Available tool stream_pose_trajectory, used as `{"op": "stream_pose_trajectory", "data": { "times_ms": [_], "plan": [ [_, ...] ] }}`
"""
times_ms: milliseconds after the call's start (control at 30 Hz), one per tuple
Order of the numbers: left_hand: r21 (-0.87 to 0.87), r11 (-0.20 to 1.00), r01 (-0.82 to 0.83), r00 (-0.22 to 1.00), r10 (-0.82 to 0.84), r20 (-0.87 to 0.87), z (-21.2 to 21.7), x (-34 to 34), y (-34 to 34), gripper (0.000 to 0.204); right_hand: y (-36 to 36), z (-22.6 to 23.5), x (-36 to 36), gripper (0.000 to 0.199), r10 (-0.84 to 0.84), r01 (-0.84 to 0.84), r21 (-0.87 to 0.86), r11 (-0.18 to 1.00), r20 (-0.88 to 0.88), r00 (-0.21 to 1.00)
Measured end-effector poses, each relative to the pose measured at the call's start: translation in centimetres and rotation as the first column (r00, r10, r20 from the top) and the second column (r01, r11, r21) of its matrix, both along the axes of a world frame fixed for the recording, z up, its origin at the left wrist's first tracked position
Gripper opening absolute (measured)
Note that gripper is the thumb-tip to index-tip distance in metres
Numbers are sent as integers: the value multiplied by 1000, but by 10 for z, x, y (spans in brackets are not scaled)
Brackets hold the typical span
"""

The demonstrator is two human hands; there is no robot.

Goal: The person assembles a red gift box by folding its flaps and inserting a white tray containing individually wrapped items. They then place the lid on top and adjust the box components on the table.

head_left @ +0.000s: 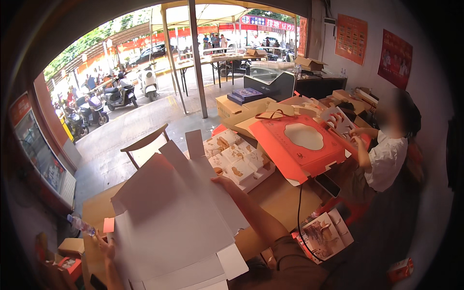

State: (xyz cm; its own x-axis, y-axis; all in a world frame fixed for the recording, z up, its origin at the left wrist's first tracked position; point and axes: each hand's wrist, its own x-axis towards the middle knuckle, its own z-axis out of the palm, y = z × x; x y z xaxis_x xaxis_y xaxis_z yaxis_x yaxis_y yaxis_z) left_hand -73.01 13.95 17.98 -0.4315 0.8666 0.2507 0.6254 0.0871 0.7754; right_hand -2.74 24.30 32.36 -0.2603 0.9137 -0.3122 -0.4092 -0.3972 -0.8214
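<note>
A large unfolded cardboard box (174, 227), pale grey side up with loose flaps, spreads in front of me over the wooden table. My right hand (223, 183) grips its far right edge, next to a tray of white patterned small boxes (237, 157). At the left edge, beside a small red flap (109, 224), my left hand (106, 245) holds the sheet. A clear plastic bottle (81, 224) stands close to that hand. The sheet hides part of the fingers of both hands.
At the right, a person (386, 154) handles a white and red card piece. A red gift box with a window (290, 140) lies beyond my right arm, with a phone (327, 185) and a black cable near it. A wooden chair (145, 147) stands past the table; cartons (241, 108) are stacked behind.
</note>
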Motion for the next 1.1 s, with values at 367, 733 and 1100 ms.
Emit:
{"op": "stream_pose_trajectory", "data": {
  "times_ms": [367, 733, 1100],
  "plan": [
    [128, 980, -153, 862, 195, -468, 13, 14, 13, 68, -32, 26, -5, 50, 3, 13, 178, 984, -88, 996],
    [114, 968, -224, 783, 249, -571, 29, 54, 77, 47, 9, -75, 21, 51, 61, -74, 179, 981, 79, 995],
    [39, 959, -279, 805, 256, -536, 33, 85, 76, 37, -9, -58, 16, 47, -1, -37, 162, 986, 231, 973]
  ]
}}
